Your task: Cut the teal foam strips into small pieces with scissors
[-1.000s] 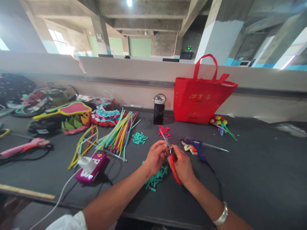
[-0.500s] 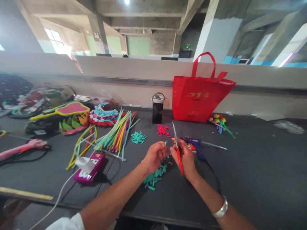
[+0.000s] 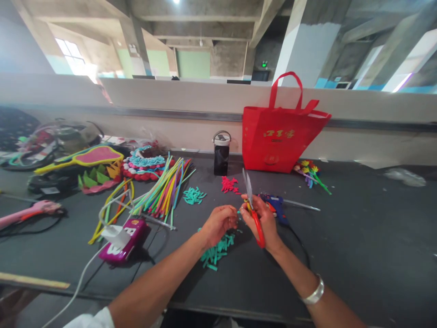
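My left hand (image 3: 220, 224) is closed, thumb and fingers pinched together over the table. At its fingertips shows a small green snippet (image 3: 239, 212), partly hidden. Close by on the right, my right hand (image 3: 263, 222) grips a pair of scissors (image 3: 260, 230) by the red handles, with the blades pointing up and away from me and slightly apart. Under my left hand lies a loose pile of cut green pipe cleaner pieces (image 3: 215, 257). Farther off are a smaller heap of green pieces (image 3: 194, 196) and one of red pieces (image 3: 229, 184).
A glue gun (image 3: 278, 207) lies just beyond my right hand. Behind stand a black tumbler (image 3: 221, 157) and a red bag (image 3: 283, 141). Leftward are a bundle of pipe cleaners (image 3: 167, 191), a purple power strip (image 3: 124, 243) with a white cable, and a pink tool (image 3: 32, 213).
The green snippet has gone from standing upright at my left fingertips to lower, beside the right hand. The scissor blades have parted slightly. The whole view has shifted a little.
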A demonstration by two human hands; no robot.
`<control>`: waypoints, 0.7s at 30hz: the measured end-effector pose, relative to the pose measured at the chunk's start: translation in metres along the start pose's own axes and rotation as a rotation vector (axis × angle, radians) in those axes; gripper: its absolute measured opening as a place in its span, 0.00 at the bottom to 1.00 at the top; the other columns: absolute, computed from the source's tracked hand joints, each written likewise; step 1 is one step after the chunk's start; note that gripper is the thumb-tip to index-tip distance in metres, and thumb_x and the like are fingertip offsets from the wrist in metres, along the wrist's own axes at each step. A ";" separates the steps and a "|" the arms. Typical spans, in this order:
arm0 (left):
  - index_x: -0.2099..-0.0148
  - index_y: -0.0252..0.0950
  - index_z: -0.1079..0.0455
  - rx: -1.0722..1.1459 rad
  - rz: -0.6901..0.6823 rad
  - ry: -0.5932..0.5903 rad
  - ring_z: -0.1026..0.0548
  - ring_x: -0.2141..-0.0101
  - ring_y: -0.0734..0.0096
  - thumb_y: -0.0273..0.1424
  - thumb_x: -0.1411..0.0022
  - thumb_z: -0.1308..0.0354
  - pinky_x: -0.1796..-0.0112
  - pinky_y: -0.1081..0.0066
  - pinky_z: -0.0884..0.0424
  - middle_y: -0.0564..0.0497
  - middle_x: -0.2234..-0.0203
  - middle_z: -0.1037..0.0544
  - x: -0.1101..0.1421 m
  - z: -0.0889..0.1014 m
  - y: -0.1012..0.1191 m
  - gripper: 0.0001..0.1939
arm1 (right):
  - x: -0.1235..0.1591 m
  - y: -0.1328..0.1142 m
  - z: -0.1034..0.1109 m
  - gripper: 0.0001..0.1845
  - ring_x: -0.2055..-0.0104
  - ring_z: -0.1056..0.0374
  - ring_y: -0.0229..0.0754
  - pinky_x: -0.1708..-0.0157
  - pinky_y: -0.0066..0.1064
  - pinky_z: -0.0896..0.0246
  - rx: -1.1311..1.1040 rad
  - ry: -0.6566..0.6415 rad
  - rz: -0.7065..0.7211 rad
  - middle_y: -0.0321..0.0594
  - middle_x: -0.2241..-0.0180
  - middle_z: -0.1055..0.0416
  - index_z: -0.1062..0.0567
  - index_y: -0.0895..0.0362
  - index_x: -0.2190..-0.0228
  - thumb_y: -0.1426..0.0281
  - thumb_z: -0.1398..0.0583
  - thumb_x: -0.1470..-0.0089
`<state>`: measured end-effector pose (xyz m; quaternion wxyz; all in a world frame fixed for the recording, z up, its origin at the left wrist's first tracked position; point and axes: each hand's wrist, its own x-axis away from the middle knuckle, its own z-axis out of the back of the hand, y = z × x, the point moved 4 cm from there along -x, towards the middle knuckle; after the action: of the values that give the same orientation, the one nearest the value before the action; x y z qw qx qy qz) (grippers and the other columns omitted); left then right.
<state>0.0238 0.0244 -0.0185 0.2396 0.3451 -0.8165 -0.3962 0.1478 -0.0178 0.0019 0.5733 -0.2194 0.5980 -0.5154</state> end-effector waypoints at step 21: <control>0.72 0.35 0.30 -1.061 -0.570 0.142 0.33 0.73 0.74 0.25 0.48 0.44 0.70 0.74 0.40 0.53 0.77 0.29 0.003 0.001 0.025 0.02 | -0.006 0.004 0.003 0.19 0.69 0.29 0.39 0.66 0.32 0.31 0.067 0.013 -0.012 0.39 0.69 0.27 0.29 0.57 0.56 0.67 0.40 0.51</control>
<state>0.0122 0.0338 0.0019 0.3173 0.4091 -0.3649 -0.7739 0.1532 -0.0119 0.0018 0.5732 -0.2002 0.5827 -0.5402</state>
